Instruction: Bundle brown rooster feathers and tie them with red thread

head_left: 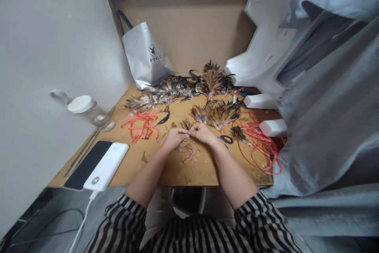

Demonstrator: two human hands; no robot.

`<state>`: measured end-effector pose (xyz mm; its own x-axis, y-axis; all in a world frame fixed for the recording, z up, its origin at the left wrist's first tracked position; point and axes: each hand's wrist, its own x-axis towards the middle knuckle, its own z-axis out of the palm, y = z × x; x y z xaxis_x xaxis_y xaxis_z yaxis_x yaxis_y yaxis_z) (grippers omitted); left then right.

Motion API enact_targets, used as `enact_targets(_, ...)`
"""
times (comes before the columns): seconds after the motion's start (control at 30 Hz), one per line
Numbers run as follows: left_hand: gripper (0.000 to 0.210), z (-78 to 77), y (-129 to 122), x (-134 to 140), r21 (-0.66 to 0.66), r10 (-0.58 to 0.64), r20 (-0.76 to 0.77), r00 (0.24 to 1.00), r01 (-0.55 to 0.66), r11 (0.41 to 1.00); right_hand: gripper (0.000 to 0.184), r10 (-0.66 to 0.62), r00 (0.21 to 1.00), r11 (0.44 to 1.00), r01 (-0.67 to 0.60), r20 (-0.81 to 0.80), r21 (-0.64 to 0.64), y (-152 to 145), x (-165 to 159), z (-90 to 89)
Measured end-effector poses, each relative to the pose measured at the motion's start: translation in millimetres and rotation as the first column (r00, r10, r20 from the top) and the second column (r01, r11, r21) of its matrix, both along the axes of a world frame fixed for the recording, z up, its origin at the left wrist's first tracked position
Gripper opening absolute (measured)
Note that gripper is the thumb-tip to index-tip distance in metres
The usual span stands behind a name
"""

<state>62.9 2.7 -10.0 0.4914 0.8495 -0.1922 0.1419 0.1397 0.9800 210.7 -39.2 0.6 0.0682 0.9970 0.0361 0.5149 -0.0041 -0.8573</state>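
My left hand (175,137) and my right hand (202,132) meet above the middle of the brown table, fingertips pinched together. A small bunch of brown feathers (186,123) sticks up from between them, its lower end hidden by my fingers. Just beyond lies a larger pile of brown and black feathers (217,114). Under my hands are scattered red and pale scraps (189,153). Black-handled scissors (226,139) rest close to my right hand, partly covered. Cut red ribbon strips (142,126) lie left of my left hand, with one dark feather (164,117) beside them.
More feathers (174,89) line the table's back, before a silver bag (145,55). On the left are a lidded bottle (90,111), a dark phone (89,164) and a white power bank (106,166) with a cable. Red ribbon (260,142), white foam (254,55) and grey cloth (331,119) occupy the right.
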Motion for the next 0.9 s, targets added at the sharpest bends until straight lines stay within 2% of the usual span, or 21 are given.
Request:
enact_targets(0.13, 0.019, 2.7, -4, 0, 0.058, -0.007, -0.023, 1.000, 0.009, 0.998, 0.020, -0.010, 0.994, 1.000, 0.011, -0.109, 0.009, 3, -2, -2.9)
enact_targets(0.23, 0.021, 1.7, -5, -3, 0.063, -0.007, -0.010, 1.000, 0.007, 0.998, 0.020, -0.017, 0.977, 0.999, 0.025, -0.212, 0.038, 1, 1, 3.7)
enact_targets(0.3, 0.022, -0.5, -4, -6, 0.065, -0.019, 0.009, 1.000, 0.018, 0.998, 0.019, 0.018, 0.976, 0.998, -0.005, -0.218, 0.057, -1, 4, 9.5)
enact_targets(0.4, 0.024, -3.7, -1, -9, 0.066, -0.059, 0.047, 0.997, 0.055, 0.996, 0.022, 0.108, 0.976, 0.994, -0.100, -0.188, 0.053, -4, 6, 14.0)
enact_targets(0.5, 0.025, -5.4, 2, -11, 0.057, -0.081, 0.049, 0.995, 0.078, 0.995, 0.024, 0.170, 0.975, 0.985, -0.164, -0.144, 0.051, -4, 5, 10.6)
enact_targets(0.7, 0.024, -6.5, 3, -12, 0.051, -0.104, 0.036, 0.994, 0.102, 0.993, 0.016, 0.144, 0.987, 0.983, -0.151, 0.072, 0.103, 1, 6, -2.9)
enact_targets(0.9, 0.019, -5.9, 2, -11, 0.034, -0.102, 0.052, 0.993, 0.100, 0.994, 0.017, 0.143, 0.985, 0.988, -0.148, 0.098, 0.045, 0, 9, -0.4)
